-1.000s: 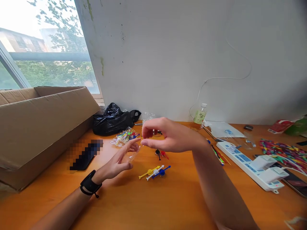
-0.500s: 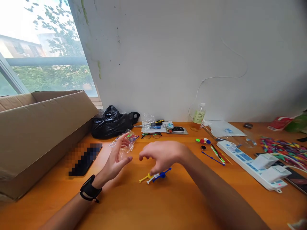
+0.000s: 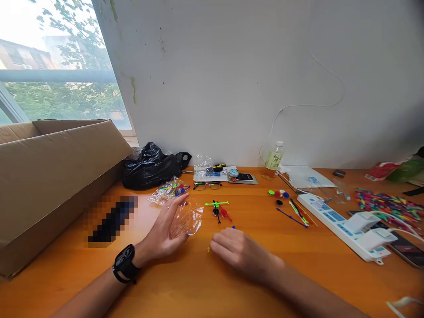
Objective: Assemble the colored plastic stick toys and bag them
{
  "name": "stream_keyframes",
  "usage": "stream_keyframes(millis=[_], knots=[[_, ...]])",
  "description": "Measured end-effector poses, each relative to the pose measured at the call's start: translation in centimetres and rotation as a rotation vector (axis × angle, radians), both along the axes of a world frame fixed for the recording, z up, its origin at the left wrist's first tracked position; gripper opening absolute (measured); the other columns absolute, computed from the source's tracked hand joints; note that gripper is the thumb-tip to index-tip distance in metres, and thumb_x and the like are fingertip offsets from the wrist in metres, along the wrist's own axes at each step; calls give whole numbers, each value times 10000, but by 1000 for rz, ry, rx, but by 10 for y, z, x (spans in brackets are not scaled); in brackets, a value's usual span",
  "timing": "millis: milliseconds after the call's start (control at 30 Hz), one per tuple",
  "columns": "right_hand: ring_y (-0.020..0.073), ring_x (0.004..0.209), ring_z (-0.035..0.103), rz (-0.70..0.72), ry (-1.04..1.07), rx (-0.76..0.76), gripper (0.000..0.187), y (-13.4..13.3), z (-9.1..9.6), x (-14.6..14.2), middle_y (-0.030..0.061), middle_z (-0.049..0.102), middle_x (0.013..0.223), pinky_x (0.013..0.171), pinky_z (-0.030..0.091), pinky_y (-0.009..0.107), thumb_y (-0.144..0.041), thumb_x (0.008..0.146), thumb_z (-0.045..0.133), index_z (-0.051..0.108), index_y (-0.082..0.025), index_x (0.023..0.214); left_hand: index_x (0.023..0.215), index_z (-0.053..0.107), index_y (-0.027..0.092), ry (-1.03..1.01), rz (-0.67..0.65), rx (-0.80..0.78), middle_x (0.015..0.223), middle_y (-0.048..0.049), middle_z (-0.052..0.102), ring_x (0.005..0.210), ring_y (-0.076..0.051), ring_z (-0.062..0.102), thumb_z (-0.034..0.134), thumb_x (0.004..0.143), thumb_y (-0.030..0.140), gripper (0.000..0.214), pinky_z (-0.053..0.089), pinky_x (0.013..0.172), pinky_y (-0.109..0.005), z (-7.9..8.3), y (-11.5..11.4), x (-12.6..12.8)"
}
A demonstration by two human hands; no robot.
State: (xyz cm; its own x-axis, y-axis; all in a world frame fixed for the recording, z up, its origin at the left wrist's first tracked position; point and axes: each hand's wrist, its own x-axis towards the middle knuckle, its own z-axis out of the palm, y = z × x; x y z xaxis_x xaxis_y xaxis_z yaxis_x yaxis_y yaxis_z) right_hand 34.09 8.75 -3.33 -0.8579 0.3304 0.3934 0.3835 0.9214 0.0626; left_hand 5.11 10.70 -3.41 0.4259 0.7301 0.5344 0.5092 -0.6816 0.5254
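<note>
My left hand, with a black watch at its wrist, grips a clear plastic bag between thumb and fingers. The bag looks empty and stands partly opened out. Lower and to the right, my right hand is closed down at the table, its fingers curled over small plastic arrow spinners. Only a yellow tip and a blue arrow tip show around it; the rest is hidden. Beyond this hand lie a green arrow spinner, a black one and a red one.
A filled clear bag lies behind my left hand, near a black plastic bag. Eyeglasses sit further back. On the right are loose coloured discs, arrow sticks and a power strip. A cardboard box fills the left.
My left hand has closed on the clear bag and brought it slightly right. From hovering, my right hand has come down over the yellow, white and blue spinners, uncovering the others behind.
</note>
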Motion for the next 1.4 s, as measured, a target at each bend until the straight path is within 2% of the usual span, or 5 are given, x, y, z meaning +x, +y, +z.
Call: stream_keyframes(millis=[200,500,933,1200,1400], knots=[[228,1067,721,-123,568,-164,221,9,18,19,96,733,1119,932,590,346,-147,1067,504,630,-249,1218,1623,312,276,91,27,25,1599,-149,450,1441,-381,456,700,909,317,814,365,1211,-538,1,-3,3],[159,763,739,-325,1132,-196,108,15,22,20,41,682,1000,710,646,279,-169,1004,677,695,-244,1080,1598,309,267,145,-6,13,1508,-147,525,1343,-359,530,691,904,307,793,423,1150,-522,-1,-6,11],[253,1161,748,44,581,415,414,-21,17,19,178,782,1152,981,659,342,-42,1024,545,617,-54,1432,1647,287,310,-46,-334,-239,1503,-161,539,1290,-369,577,742,922,458,869,459,1130,-552,-2,-30,37],[304,1297,664,142,539,329,294,-15,23,6,226,728,1230,1015,644,419,-41,1037,509,688,-30,1270,1589,429,262,-52,-331,-202,1511,-172,542,1355,-402,527,718,935,426,734,430,1161,-571,-1,-34,42],[228,960,705,65,765,319,456,-15,28,13,126,704,1029,777,659,392,29,943,579,640,-131,1366,1649,286,313,-7,-231,-158,1521,-155,502,1348,-382,522,723,940,465,847,448,1145,-554,-4,-28,34]])
